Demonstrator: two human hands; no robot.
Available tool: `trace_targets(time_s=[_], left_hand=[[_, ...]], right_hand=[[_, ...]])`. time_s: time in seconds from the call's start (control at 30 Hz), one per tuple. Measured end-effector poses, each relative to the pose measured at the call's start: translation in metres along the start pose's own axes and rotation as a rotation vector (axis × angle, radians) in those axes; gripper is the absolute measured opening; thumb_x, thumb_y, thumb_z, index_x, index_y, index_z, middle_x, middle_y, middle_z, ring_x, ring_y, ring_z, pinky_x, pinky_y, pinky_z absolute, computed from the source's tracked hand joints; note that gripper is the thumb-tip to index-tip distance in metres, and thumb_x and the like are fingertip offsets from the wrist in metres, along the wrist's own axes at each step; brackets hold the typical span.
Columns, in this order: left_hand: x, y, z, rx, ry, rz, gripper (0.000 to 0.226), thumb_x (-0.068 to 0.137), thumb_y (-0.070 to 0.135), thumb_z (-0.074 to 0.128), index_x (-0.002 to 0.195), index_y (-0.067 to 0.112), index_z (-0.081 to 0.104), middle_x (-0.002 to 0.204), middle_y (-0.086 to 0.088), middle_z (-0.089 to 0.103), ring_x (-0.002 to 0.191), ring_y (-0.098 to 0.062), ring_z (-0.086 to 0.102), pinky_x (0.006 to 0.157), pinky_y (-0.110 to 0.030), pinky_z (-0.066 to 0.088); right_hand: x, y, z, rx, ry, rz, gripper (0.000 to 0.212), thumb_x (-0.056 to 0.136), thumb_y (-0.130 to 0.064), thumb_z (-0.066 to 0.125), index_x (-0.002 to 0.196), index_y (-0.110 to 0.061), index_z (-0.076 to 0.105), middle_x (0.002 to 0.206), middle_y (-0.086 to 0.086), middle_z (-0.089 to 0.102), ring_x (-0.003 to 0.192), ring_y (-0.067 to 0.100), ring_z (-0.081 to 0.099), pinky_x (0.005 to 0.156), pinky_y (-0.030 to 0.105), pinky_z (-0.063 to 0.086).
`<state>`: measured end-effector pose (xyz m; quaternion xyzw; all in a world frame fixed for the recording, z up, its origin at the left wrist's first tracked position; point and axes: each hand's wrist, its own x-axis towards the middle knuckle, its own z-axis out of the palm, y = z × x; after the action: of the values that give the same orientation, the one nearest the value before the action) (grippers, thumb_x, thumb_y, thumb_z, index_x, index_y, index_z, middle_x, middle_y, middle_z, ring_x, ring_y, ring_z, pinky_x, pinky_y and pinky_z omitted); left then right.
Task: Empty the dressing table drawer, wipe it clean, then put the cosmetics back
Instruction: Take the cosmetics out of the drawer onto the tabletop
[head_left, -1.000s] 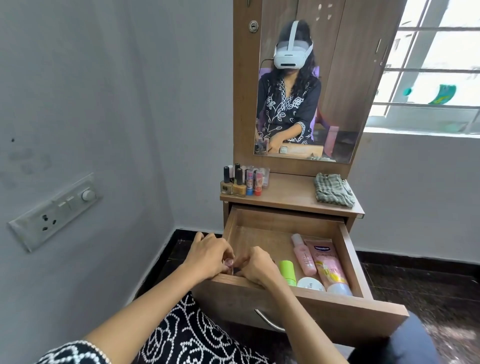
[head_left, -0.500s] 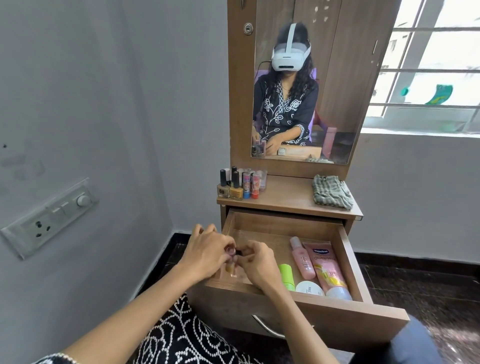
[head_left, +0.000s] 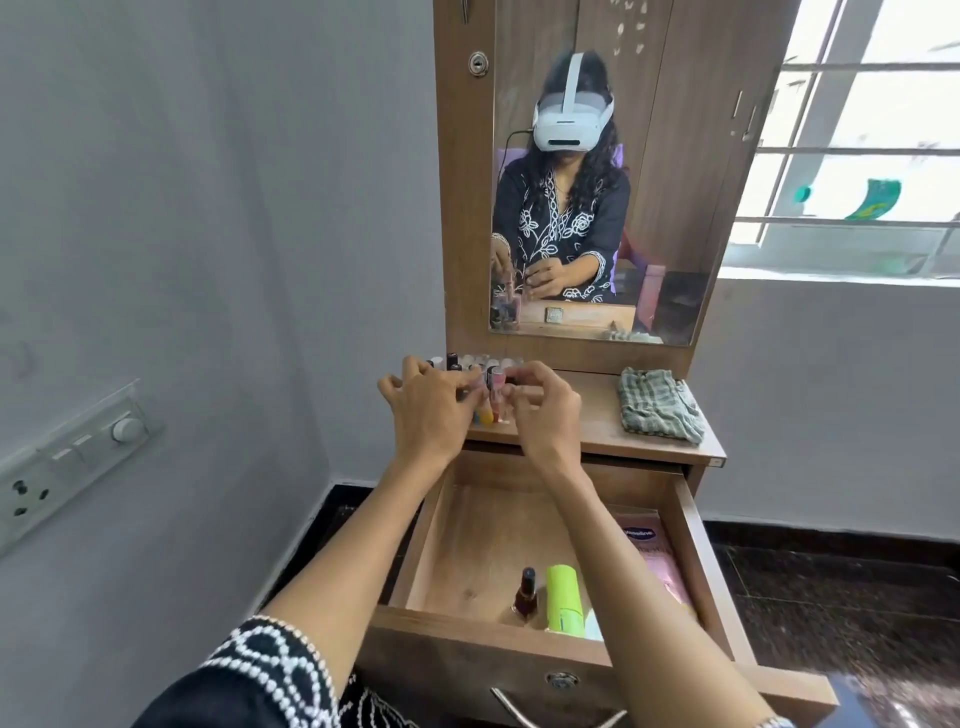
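Inside the open drawer (head_left: 696, 561) lie a nail polish bottle (head_left: 525, 592) and green tube (head_left: 563, 597); hand grips unclear.

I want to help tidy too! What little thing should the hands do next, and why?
Probably set down the small bottles that both hands are placing with the cluster on the tabletop, then reach back for the dark nail polish bottle. It, a green tube and a pink tube are in the open drawer, which must be empty before wiping.

both hands (head_left: 483, 410) raised, fingers curled
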<state>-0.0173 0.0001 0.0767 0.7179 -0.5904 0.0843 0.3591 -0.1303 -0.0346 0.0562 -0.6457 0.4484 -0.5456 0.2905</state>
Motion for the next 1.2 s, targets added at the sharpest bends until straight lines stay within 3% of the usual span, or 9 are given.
trace_targets(time_s=[0.17, 0.37, 0.6, 0.73, 0.87, 1.2], left_hand=[[0.005, -0.001, 0.022, 0.124, -0.004, 0.016, 0.026, 0.094, 0.040, 0.049, 0.111, 0.035, 0.067, 0.088, 0.003, 0.059, 0.102, -0.017, 0.038, 0.081, -0.033, 0.015], [0.009, 0.001, 0.028, 0.162, -0.012, 0.048, 0.027, 0.096, 0.038, 0.044, 0.109, 0.033, 0.068, 0.080, 0.006, 0.047, 0.103, -0.017, 0.037, 0.080, -0.033, 0.013], [0.007, -0.001, 0.033, 0.216, 0.040, 0.129, 0.014, 0.090, 0.026, 0.059, 0.098, 0.025, 0.070, 0.099, 0.008, 0.071, 0.122, -0.024, 0.043, 0.081, -0.034, 0.014], [0.010, -0.001, 0.035, 0.268, 0.056, 0.146, 0.015, 0.083, 0.025, 0.068, 0.097, 0.025, 0.072, 0.110, 0.010, 0.069, 0.121, -0.027, 0.045, 0.076, -0.035, 0.015], [0.011, 0.000, 0.034, 0.260, 0.024, 0.137, 0.022, 0.090, 0.028, 0.059, 0.108, 0.025, 0.070, 0.128, 0.009, 0.060, 0.131, -0.027, 0.033, 0.081, -0.035, 0.013], [0.010, -0.004, 0.039, 0.196, 0.099, 0.163, 0.021, 0.077, 0.018, 0.075, 0.098, 0.019, 0.073, 0.118, 0.000, 0.067, 0.120, -0.034, 0.048, 0.079, -0.043, 0.024]], right_hand=[[0.011, 0.025, 0.012, -0.045, 0.021, -0.003, 0.021, 0.088, -0.002, 0.059, 0.092, -0.022, 0.066, 0.093, -0.003, 0.068, 0.085, 0.012, 0.065, 0.078, 0.035, 0.057], [0.015, 0.039, 0.021, -0.087, 0.030, -0.052, 0.019, 0.088, -0.004, 0.061, 0.101, -0.018, 0.067, 0.096, -0.006, 0.061, 0.088, 0.012, 0.063, 0.078, 0.027, 0.055], [0.010, 0.043, 0.026, -0.081, -0.003, -0.033, 0.038, 0.085, 0.010, 0.055, 0.110, -0.018, 0.063, 0.105, -0.004, 0.046, 0.083, 0.004, 0.054, 0.085, 0.024, 0.055], [0.009, 0.045, 0.025, -0.088, -0.009, -0.053, 0.044, 0.084, 0.010, 0.059, 0.116, -0.020, 0.060, 0.107, -0.005, 0.047, 0.087, 0.010, 0.058, 0.086, 0.026, 0.055], [0.009, 0.049, 0.026, -0.081, -0.008, -0.039, 0.044, 0.083, 0.006, 0.061, 0.118, -0.021, 0.059, 0.110, -0.005, 0.049, 0.085, 0.010, 0.061, 0.085, 0.029, 0.057], [0.007, 0.048, 0.026, -0.044, -0.018, -0.033, 0.047, 0.082, 0.002, 0.065, 0.122, -0.021, 0.055, 0.108, -0.002, 0.052, 0.080, 0.006, 0.059, 0.079, 0.019, 0.055]])
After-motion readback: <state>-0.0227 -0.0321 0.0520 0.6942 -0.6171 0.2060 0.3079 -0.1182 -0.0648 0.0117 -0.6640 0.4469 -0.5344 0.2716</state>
